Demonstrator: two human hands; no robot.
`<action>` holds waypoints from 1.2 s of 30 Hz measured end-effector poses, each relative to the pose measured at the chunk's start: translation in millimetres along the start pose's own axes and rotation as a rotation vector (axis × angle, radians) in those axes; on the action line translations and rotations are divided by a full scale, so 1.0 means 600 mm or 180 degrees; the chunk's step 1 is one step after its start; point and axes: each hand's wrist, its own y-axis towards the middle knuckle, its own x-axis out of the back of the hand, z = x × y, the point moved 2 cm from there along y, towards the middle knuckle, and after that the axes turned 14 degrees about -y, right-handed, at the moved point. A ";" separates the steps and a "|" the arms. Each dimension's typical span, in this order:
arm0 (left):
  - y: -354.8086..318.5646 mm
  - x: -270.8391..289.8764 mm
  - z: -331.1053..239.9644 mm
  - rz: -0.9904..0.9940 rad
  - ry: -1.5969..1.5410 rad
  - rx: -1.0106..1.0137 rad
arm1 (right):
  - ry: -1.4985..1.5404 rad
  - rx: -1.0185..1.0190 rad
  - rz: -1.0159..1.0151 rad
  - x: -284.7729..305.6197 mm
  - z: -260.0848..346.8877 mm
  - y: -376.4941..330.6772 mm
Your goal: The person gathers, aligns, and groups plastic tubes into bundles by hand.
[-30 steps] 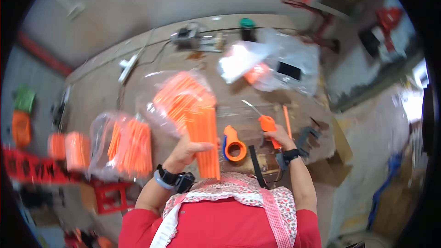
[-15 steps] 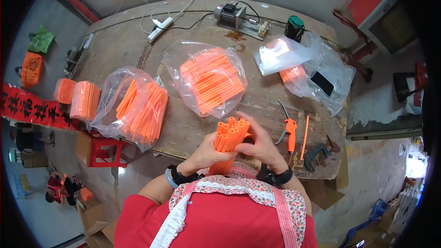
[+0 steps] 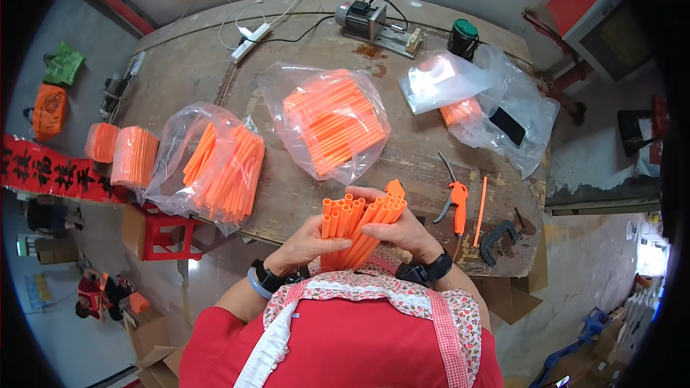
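Above the table's near edge, both hands grip a loose bunch of orange plastic tubes [image 3: 350, 232], their hollow ends pointing away from me. My left hand [image 3: 307, 246] closes round the left side, thumb lying across the tubes. My right hand [image 3: 408, 236] clasps the right side with its thumb on top. The bunch splays into a left and a right cluster. Behind the right hand shows a partly hidden orange piece [image 3: 394, 188]; I cannot tell what it is. Further off, a clear bag of orange tubes [image 3: 341, 126] lies mid-table, and another open bag of tubes [image 3: 233, 172] sits to the left.
Right of my hands lie an orange air blow gun [image 3: 458, 205], a single tube [image 3: 480, 212] and a C-clamp [image 3: 497, 243]. A phone [image 3: 507, 128] rests on plastic bags [image 3: 528, 93]. At the back stand a motor [image 3: 359, 20], a power strip [image 3: 251, 42] and a green-lidded jar [image 3: 463, 39].
The tubes, earlier in one tight upright bunch, have spread into two clusters. My right hand has come lower and wraps its side; the orange piece behind it now shows more.
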 end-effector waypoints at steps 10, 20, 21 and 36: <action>0.011 -0.021 0.020 0.0323 0.1262 -0.0271 | -0.1623 0.1493 0.1117 -0.003 0.023 0.014; 0.031 0.026 0.063 0.0088 0.2265 -0.1141 | -0.1012 0.1064 0.1159 0.022 -0.036 0.017; 0.030 0.023 0.063 0.0002 0.1994 -0.0992 | -0.0944 0.0980 0.1174 0.022 -0.041 0.018; 0.019 0.021 0.052 -0.0077 0.1266 -0.0309 | -0.0694 0.0093 0.1028 0.019 -0.046 0.006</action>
